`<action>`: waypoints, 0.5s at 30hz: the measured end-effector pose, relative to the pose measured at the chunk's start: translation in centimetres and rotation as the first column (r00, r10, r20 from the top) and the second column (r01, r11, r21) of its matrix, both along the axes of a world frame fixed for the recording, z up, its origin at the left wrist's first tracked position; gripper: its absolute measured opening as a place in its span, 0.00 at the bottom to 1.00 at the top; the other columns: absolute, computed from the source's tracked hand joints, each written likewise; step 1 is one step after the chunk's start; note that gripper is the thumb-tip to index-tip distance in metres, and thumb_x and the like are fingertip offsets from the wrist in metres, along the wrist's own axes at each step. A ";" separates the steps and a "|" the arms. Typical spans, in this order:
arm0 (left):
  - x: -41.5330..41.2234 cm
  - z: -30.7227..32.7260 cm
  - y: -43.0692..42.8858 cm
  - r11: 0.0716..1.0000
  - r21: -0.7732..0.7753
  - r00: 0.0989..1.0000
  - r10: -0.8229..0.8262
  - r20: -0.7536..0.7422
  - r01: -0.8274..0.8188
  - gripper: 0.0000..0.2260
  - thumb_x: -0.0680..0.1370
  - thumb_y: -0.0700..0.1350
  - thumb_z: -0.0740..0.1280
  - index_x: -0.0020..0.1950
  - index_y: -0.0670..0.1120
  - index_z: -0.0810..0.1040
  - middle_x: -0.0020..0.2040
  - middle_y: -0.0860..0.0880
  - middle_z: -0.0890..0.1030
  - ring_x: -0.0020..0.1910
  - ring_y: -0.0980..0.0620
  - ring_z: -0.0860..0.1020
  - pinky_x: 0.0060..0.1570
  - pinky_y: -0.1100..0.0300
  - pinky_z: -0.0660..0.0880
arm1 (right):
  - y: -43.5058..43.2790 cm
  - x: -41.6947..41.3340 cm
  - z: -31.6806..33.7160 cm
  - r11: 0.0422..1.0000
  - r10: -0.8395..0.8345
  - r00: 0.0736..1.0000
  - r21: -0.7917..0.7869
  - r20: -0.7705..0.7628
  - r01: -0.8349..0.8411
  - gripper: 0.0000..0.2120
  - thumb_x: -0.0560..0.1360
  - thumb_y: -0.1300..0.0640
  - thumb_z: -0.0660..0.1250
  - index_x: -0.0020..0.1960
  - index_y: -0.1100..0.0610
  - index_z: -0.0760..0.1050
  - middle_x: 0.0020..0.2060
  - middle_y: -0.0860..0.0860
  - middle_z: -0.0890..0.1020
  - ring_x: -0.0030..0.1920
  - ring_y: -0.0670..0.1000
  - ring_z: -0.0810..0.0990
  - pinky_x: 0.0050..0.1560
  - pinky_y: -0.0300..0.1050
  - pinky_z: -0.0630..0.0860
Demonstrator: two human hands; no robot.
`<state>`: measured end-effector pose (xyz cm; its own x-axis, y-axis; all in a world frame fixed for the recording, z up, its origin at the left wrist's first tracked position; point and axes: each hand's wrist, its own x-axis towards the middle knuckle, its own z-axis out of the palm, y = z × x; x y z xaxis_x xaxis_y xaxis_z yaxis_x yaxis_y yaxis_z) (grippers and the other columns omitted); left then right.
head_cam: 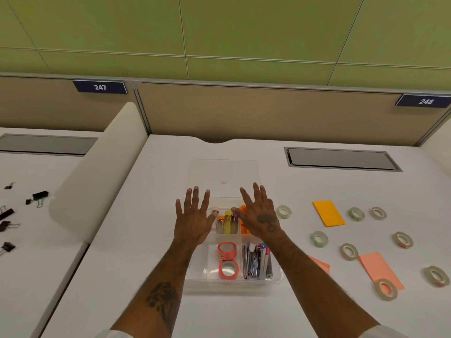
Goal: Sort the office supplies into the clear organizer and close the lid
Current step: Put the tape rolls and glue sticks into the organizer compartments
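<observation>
The clear organizer (277, 276) sits at the desk's centre with its clear lid (223, 170) open and lying flat behind it. Inside are small bottles (228, 222), two pink tape rolls (227, 259) and several pens and clippers (257, 261). My left hand (194, 219) hovers over the box's back left part with fingers spread and nothing in it. Over the back right compartment my right hand (260, 215) is spread the same way, covering orange items (243, 220).
Several clear tape rolls (319, 239) lie scattered right of the organizer, with an orange sticky pad (328, 213) and pink sticky notes (379, 268). Black binder clips (37, 197) lie on the neighbouring desk at left, past a white divider (97, 172). A grey cable hatch (341, 159) is at back right.
</observation>
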<state>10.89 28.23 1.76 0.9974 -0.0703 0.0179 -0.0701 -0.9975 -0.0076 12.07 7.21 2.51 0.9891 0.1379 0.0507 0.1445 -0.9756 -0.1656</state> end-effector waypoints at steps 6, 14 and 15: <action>-0.5 0.2 -0.7 0.998 -0.051 0.999 -0.047 0.026 0.048 0.40 0.67 0.72 0.23 0.76 0.56 0.33 0.79 0.45 0.38 0.78 0.42 0.37 0.73 0.37 0.39 | -1.9 -1.3 -0.2 0.995 -0.049 0.999 -0.085 0.010 0.049 0.40 0.70 0.27 0.32 0.78 0.44 0.39 0.77 0.57 0.37 0.77 0.61 0.36 0.73 0.66 0.44; -1.5 0.3 -3.1 0.989 -0.057 0.990 -0.135 0.034 0.137 0.42 0.69 0.72 0.26 0.78 0.54 0.41 0.80 0.43 0.43 0.78 0.40 0.41 0.73 0.36 0.41 | -4.9 -3.7 -0.1 0.992 -0.124 0.992 -0.038 -0.001 0.124 0.42 0.68 0.26 0.28 0.78 0.44 0.41 0.78 0.58 0.40 0.77 0.60 0.38 0.73 0.65 0.43; -1.7 0.5 -3.7 0.985 -0.066 0.987 -0.156 0.042 0.158 0.42 0.70 0.72 0.27 0.79 0.53 0.45 0.80 0.42 0.46 0.78 0.40 0.44 0.73 0.35 0.43 | -5.4 -4.1 -0.2 0.990 -0.135 0.991 -0.045 -0.001 0.134 0.41 0.70 0.27 0.31 0.78 0.44 0.41 0.78 0.58 0.40 0.77 0.60 0.38 0.73 0.65 0.43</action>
<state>9.19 24.50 2.26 0.9727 -0.2231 0.0646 -0.2267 -0.9724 0.0552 7.99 1.83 2.34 0.9991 0.0057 0.0429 0.0109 -0.9926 -0.1214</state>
